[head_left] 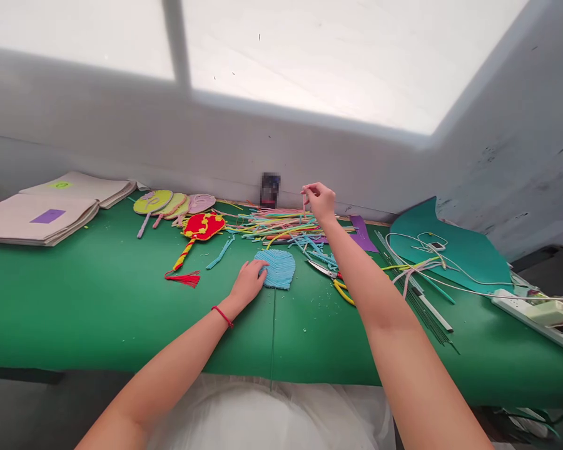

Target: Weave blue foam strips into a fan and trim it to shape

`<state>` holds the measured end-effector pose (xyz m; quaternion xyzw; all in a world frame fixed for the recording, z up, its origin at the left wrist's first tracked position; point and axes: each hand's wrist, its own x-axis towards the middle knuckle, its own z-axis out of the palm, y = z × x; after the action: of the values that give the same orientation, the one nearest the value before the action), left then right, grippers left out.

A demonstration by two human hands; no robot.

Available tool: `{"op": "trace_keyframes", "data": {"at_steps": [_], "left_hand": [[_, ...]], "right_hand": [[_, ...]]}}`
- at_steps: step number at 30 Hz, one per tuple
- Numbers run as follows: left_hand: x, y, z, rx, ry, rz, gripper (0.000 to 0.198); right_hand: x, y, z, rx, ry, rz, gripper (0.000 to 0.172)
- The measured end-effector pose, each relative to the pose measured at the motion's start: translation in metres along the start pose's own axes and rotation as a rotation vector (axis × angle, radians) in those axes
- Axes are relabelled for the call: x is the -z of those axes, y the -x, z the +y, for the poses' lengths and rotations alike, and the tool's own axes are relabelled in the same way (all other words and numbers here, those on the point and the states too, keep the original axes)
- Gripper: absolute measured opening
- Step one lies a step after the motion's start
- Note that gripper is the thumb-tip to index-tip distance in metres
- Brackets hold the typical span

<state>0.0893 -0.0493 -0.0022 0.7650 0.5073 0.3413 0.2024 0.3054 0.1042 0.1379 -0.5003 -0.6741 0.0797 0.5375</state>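
Note:
A light blue fan-shaped piece of ribbed pipe cleaners lies flat on the green table. A thin dark wire runs from its lower edge toward me. My left hand rests open at its left edge, fingertips touching it. My right hand is raised above a pile of coloured pipe cleaners at the back, fingertips pinched on a pink pipe cleaner that hangs upright. Beside my right forearm lie scissors and yellow-handled pliers, partly hidden by the arm.
Left of the pile are a red-and-yellow fan with a tassel and several pale fans. Stacks of paper lie far left. At the right are a teal sheet, cables, thin wires and a power strip.

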Motion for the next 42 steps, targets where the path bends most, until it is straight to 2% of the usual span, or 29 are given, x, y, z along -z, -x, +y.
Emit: {"op": "trace_keyframes", "data": {"at_steps": [5,9,12,14,18,20,23,25,29,32,36,39,42], "left_hand": [[-0.001,0.000,-0.001,-0.005,0.006,0.004,0.027],[0.000,0.000,0.001,0.001,0.010,0.009,0.027],[0.000,0.000,0.001,-0.003,0.011,0.015,0.027],[0.000,0.000,0.001,-0.005,0.009,0.014,0.027],[0.003,0.000,0.002,0.000,0.028,0.025,0.028],[0.006,-0.001,0.002,0.013,0.085,0.048,0.028],[0.009,-0.006,-0.002,0.073,0.284,0.102,0.033],[0.008,-0.011,-0.007,0.137,0.456,0.135,0.040],[0.000,-0.022,-0.017,0.207,0.649,0.161,0.050],[-0.005,-0.027,-0.021,0.278,0.748,0.127,0.047],[-0.008,-0.029,-0.024,0.348,0.822,0.072,0.041],[-0.008,-0.031,-0.026,0.339,0.737,0.033,0.036],[-0.004,-0.042,-0.025,0.257,0.517,0.013,0.031]], "right_hand": [[0.021,-0.043,-0.011,0.102,0.037,0.034,0.023],[0.036,-0.075,-0.013,0.133,0.048,0.127,0.027],[0.035,-0.085,-0.016,0.185,0.018,0.141,0.031],[0.027,-0.082,-0.022,0.199,0.022,0.091,0.031],[0.003,-0.058,-0.038,0.121,0.122,-0.141,0.020],[-0.011,-0.040,-0.043,0.079,0.154,-0.354,0.013],[-0.035,-0.008,-0.046,0.052,0.169,-0.752,0.009],[-0.051,0.018,-0.045,0.091,0.219,-0.925,0.011],[-0.076,0.065,-0.039,0.231,0.284,-1.150,0.015],[-0.081,0.084,-0.031,0.323,0.340,-1.086,0.017],[-0.073,0.090,-0.015,0.332,0.300,-0.982,0.012],[-0.063,0.094,-0.005,0.350,0.241,-0.947,0.015],[-0.051,0.099,0.003,0.352,0.211,-0.917,0.020]]}}
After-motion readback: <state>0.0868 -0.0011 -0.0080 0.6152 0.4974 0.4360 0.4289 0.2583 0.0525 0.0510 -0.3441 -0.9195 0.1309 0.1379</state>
